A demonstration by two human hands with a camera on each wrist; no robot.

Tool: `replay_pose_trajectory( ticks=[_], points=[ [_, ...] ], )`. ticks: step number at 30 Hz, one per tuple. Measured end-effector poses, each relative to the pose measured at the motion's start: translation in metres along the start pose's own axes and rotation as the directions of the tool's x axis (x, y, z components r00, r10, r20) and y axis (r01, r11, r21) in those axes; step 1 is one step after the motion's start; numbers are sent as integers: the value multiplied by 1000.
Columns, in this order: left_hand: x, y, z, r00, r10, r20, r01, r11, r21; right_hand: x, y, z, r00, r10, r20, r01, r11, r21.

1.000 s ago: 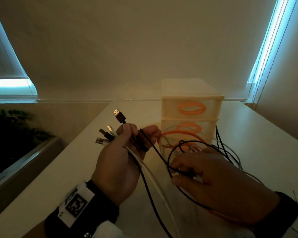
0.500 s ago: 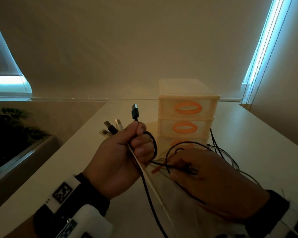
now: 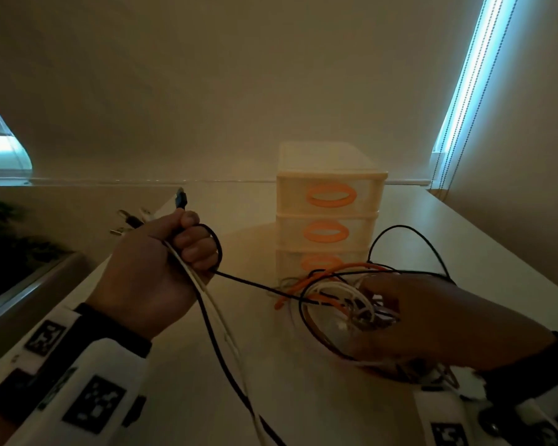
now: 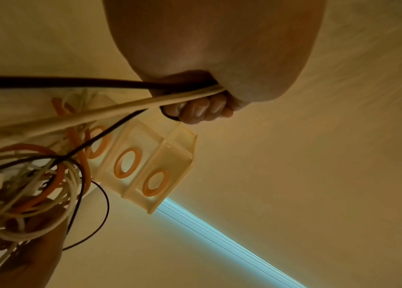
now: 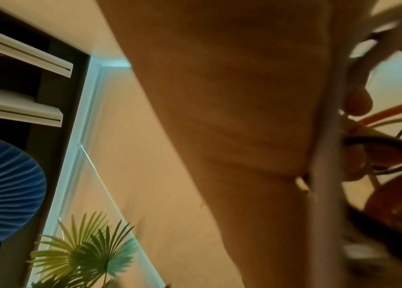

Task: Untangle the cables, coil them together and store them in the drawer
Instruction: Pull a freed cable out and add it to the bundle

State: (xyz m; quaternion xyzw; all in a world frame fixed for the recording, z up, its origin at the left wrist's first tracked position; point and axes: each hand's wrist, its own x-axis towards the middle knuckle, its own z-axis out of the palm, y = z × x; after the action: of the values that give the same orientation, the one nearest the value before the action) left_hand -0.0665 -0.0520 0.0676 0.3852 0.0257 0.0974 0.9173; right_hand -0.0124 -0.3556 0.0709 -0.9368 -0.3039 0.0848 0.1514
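Note:
My left hand [image 3: 187, 249] is raised in a fist that grips several cable ends. A black plug [image 3: 180, 199] sticks up out of it and more plugs [image 3: 126, 222] fan out to the left. Black and white cables [image 3: 213, 317] hang down from the fist. One black cable [image 3: 248, 283] runs tight across to a tangle of orange, white and black cables [image 3: 332, 292]. My right hand [image 3: 387, 307] holds that tangle low over the table with curled fingers. The left wrist view shows the fist [image 4: 202, 111] closed round the cables and the tangle [image 4: 37, 185]. Behind stands the cream drawer unit [image 3: 329, 175], its orange-handled drawers closed.
The drawer unit stands on a pale table [image 3: 464, 252] against the wall. A blind cord [image 3: 445, 175] hangs at the right corner. To the left the table ends [image 3: 87, 278] above a dark ledge with a plant [image 3: 10, 239].
My left hand has pulled up and to the left, drawing the black cable taut. My right hand has dropped lower, and orange and white loops of the tangle now show in it.

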Motion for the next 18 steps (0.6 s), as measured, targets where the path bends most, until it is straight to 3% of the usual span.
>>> replay_pose_trajectory(
  ticks=[4, 7, 11, 15, 18],
  points=[
    [7, 14, -13, 998, 64, 9, -63, 997, -40, -7, 11, -13, 984, 175, -36, -172, 983, 60],
    [14, 34, -32, 992, 120, 29, -117, 988, -103, -5, 21, -17, 978, 206, -28, -200, 970, 141],
    [20, 45, -45, 989, 150, -17, -151, 986, -78, -5, 31, -22, 979, 188, -74, -170, 964, 206],
    [16, 35, -37, 989, 131, -62, -131, 991, -7, -5, 40, -26, 949, 175, -261, -107, 960, 258],
    [10, 17, -19, 993, 74, -89, -70, 996, 47, 4, 40, -17, 889, 103, -447, 33, 957, 288]
  ],
)
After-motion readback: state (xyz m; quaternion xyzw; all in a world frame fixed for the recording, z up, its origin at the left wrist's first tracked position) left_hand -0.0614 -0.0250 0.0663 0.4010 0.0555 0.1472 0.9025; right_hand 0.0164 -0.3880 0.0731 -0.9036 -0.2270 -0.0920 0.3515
